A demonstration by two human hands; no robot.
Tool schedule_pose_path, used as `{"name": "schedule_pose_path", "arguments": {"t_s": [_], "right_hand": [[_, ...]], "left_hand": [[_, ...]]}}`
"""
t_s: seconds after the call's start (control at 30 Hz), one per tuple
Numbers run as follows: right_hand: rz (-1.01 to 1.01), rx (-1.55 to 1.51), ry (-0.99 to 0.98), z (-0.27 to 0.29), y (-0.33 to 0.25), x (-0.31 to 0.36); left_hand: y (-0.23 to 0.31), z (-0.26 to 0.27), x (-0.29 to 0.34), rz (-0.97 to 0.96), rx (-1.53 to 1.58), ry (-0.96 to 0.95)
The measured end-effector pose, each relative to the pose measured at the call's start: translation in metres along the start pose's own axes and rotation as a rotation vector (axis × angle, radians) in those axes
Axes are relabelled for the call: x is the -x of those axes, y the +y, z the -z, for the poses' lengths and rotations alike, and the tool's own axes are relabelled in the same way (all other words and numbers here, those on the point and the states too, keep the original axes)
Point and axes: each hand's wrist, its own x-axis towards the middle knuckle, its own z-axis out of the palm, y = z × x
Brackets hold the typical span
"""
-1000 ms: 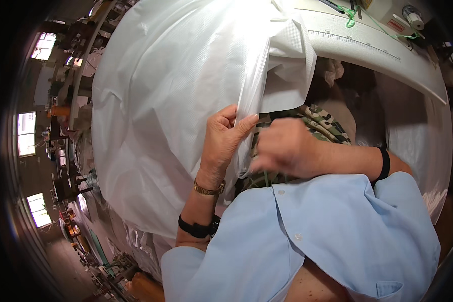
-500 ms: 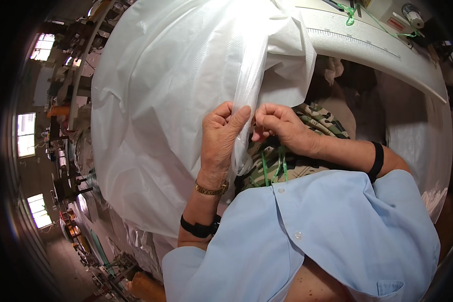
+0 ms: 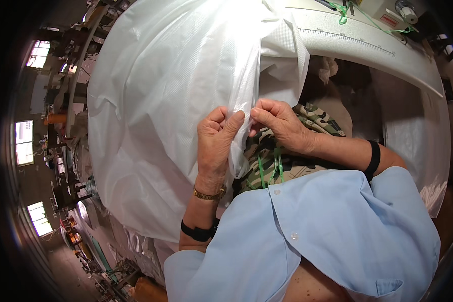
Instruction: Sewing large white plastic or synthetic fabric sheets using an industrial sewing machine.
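A large sheet of white fabric [image 3: 151, 100] with a fine woven texture spreads over the left and middle and hangs down toward my lap. My left hand [image 3: 216, 138] is closed on its folded edge [image 3: 240, 126], thumb on top and fingers curled behind. Close by on the right, my right hand [image 3: 282, 123] pinches the same edge between thumb and fingertips. The fingertips of the two hands are a small gap apart. Beneath them, part of the fabric edge hangs in a loop over camouflage-patterned cloth [image 3: 259, 151] on my lap.
A pale table edge with a printed ruler scale [image 3: 342, 38] curves across the upper right. Green strings [image 3: 343, 14] lie by a machine part with a round knob [image 3: 406, 11]. More green ties [image 3: 277, 166] hang at my waist. Racks and machinery [image 3: 65, 186] line the left.
My right hand has closed onto the fabric edge, its fingertips now touching it. My left hand has shifted slightly left along with the whole view.
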Motion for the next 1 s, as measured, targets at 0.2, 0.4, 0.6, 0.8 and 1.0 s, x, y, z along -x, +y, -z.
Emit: {"name": "schedule_pose_path", "arguments": {"t_s": [0.2,0.4,0.6,0.8,1.0], "right_hand": [[-0.112,-0.015,0.028,0.001,0.006,-0.01],[-0.129,0.223,0.068,0.009,-0.002,-0.008],[-0.057,0.366,0.35,0.038,-0.001,0.022],[-0.065,0.477,0.615,0.074,0.03,0.03],[0.029,0.494,0.926,0.108,0.056,0.012]], "left_hand": [[-0.004,0.0,0.002,-0.029,0.093,-0.001],[-0.005,0.001,0.003,-0.013,0.094,0.019],[0.003,0.007,0.004,-0.072,-0.077,0.088],[0.012,0.016,0.002,-0.187,-0.222,0.06],[0.012,0.026,-0.002,-0.22,-0.27,0.116]]}}
